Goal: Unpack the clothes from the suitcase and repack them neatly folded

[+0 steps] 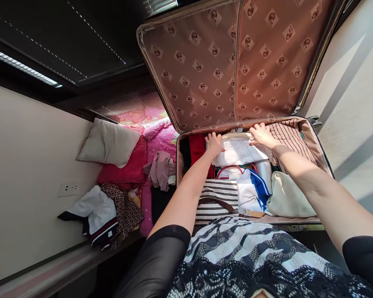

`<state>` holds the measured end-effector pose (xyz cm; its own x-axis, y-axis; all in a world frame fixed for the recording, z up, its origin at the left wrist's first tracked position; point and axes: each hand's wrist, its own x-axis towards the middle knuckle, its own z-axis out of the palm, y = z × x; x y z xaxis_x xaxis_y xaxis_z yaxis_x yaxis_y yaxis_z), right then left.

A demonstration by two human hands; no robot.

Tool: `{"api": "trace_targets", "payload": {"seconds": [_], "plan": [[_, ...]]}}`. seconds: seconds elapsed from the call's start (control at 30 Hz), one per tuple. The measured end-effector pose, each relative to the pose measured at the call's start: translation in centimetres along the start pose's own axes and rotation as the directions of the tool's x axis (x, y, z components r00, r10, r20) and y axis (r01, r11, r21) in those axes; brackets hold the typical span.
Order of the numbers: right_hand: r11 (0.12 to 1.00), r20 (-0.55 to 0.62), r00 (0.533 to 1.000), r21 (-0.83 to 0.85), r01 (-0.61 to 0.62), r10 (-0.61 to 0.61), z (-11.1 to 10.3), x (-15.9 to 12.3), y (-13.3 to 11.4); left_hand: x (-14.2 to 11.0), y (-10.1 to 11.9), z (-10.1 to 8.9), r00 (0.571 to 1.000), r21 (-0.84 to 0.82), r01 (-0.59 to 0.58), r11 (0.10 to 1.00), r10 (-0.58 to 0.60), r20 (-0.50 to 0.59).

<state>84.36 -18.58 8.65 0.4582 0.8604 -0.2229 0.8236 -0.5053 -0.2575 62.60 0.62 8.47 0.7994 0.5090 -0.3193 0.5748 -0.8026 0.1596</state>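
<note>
An open suitcase (pixel 325 159) lies before me, packed with folded clothes. In its upper middle is a white folded garment (pixel 240 152) in bright light. My left hand (pixel 214 145) grips that garment's upper left corner, with the fingers bent over it. At the upper right corner my right hand (pixel 262 135) has its fingers curled on the same garment, beside a brown striped cloth (pixel 290 138). A red cloth (pixel 197 147) lies left of my left hand. Nearer to me are a black-and-white striped cloth (pixel 219 192), a blue-and-white garment (pixel 257 188) and a pale cloth (pixel 290 194).
The suitcase lid (pixel 205 62) stands raised at the back. To the left are a cream pillow (pixel 108 142), a pink polka-dot bedcover (pixel 158 138), a crumpled mauve garment (pixel 161 169) and a white-and-navy garment (pixel 95 211). Walls rise on both sides, the left one with a socket (pixel 69 188).
</note>
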Motion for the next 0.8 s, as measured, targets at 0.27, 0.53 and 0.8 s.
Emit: {"api": "trace_targets", "payload": {"seconds": [0.27,0.53,0.8], "plan": [[0.988,-0.059,0.998,-0.152,-0.024,0.015,0.0,-2.5,-0.7,-1.2,0.6,-0.5,0.999,0.041,-0.009,0.999,0.011,-0.033],[0.981,-0.102,0.988,-0.169,0.094,-0.112,-2.9,-6.2,-1.0,-7.1,0.8,-1.9,0.977,0.046,-0.136,0.990,0.142,-0.159],[0.955,-0.367,0.882,-0.126,0.267,-0.295,-11.1,-8.6,-2.3,-14.5,0.1,-5.6,0.958,-0.279,-0.114,0.954,0.031,-0.286]]}}
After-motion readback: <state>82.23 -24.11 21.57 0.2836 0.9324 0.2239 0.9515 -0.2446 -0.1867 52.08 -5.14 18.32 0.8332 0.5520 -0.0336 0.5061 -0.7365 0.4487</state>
